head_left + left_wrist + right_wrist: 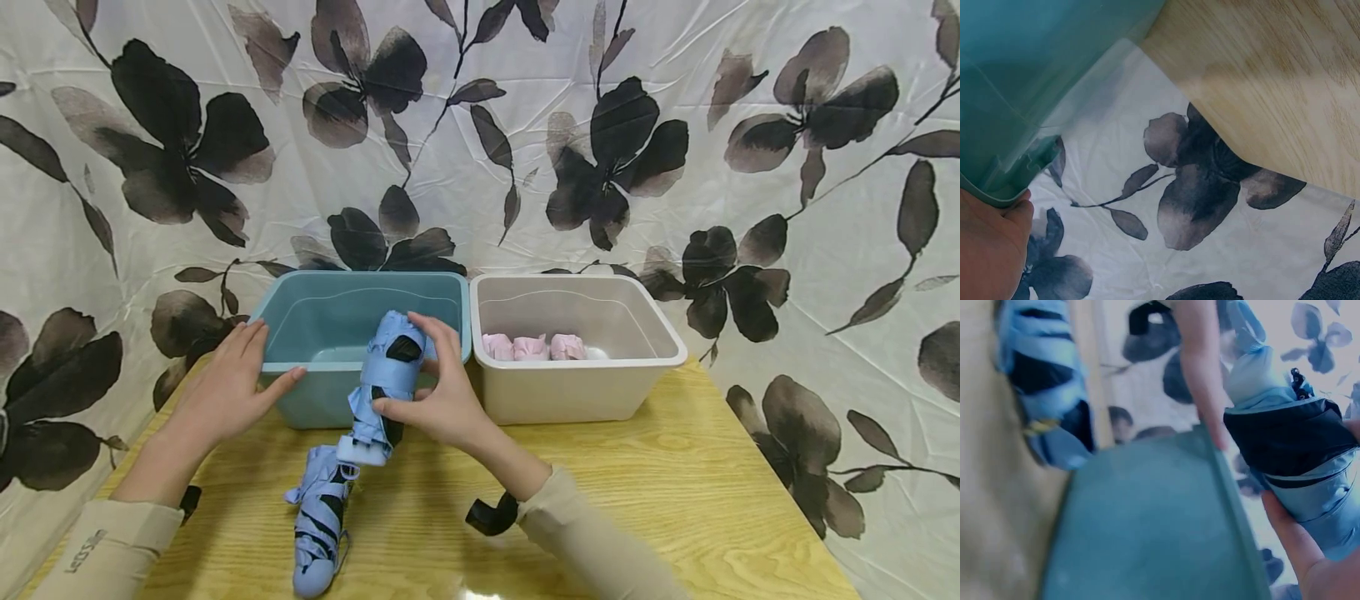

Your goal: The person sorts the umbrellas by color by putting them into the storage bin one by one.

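My right hand [448,398] grips a folded blue-and-black umbrella [392,358] between thumb and fingers. The umbrella is tilted in front of the teal bin [315,398], its upper end over the bin's front rim. With thumb spread from straight fingers, my left hand [225,392] rests on the bin's left front corner; the left wrist view shows that hand [991,244] at the rim. A second blue-and-black folded umbrella [318,525] lies on the table, below the held one. In the right wrist view it appears blurred at the left.
A beige bin [577,392] stands right of the teal one, with several pink wrapped bundles [531,347] inside. Both bins are on a wooden table [675,500]. Behind hangs a white floral cloth [480,167]. A black curved piece [491,514] shows by the right wrist.
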`<state>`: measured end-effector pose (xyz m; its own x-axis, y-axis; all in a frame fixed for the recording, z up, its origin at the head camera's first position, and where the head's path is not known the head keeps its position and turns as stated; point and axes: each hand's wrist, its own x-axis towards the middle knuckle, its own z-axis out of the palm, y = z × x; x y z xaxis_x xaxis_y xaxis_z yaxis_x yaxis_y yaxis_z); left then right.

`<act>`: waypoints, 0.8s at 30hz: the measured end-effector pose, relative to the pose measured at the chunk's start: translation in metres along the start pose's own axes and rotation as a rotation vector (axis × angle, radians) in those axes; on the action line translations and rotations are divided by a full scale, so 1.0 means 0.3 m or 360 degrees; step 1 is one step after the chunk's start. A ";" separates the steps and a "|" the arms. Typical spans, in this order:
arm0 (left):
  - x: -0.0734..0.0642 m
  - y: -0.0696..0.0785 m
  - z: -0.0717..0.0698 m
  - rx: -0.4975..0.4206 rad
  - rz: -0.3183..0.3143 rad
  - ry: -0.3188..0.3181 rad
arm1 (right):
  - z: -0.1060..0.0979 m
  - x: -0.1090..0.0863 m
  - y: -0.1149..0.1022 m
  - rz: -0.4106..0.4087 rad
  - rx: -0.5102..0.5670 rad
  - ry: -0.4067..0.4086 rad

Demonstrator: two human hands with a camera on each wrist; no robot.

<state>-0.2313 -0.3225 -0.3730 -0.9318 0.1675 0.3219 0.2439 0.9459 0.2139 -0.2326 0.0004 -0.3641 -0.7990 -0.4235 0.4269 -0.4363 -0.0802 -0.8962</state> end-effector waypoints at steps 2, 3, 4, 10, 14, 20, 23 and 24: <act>0.000 0.000 0.000 0.0003 -0.0001 -0.0001 | -0.016 0.049 -0.014 -0.0008 0.0027 0.0031; 0.000 0.000 0.000 0.0004 0.0000 0.0001 | -0.024 0.073 -0.021 0.0002 0.0044 0.0052; 0.000 0.001 -0.001 0.0006 0.0001 0.0001 | -0.031 0.098 -0.026 0.0008 0.0064 0.0078; -0.001 -0.001 -0.002 0.0008 -0.0006 -0.0008 | -0.053 0.248 -0.032 0.0065 0.0155 0.0216; -0.004 -0.003 0.001 0.0004 -0.0010 -0.0007 | -0.046 0.337 -0.013 0.0102 0.0104 0.0329; -0.006 -0.001 -0.003 0.0005 -0.0024 -0.0017 | -0.006 0.441 0.030 0.0305 -0.0049 0.0469; -0.002 0.003 -0.008 0.0005 -0.0037 -0.0027 | 0.017 0.478 0.059 0.0407 -0.0105 0.0460; -0.001 0.004 -0.008 0.0006 -0.0039 -0.0033 | 0.025 0.488 0.069 0.0437 -0.0123 0.0453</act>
<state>-0.2302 -0.3220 -0.3705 -0.9428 0.1502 0.2976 0.2202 0.9509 0.2177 -0.3556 -0.0700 -0.3210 -0.9682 -0.1517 0.1989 -0.2118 0.0739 -0.9745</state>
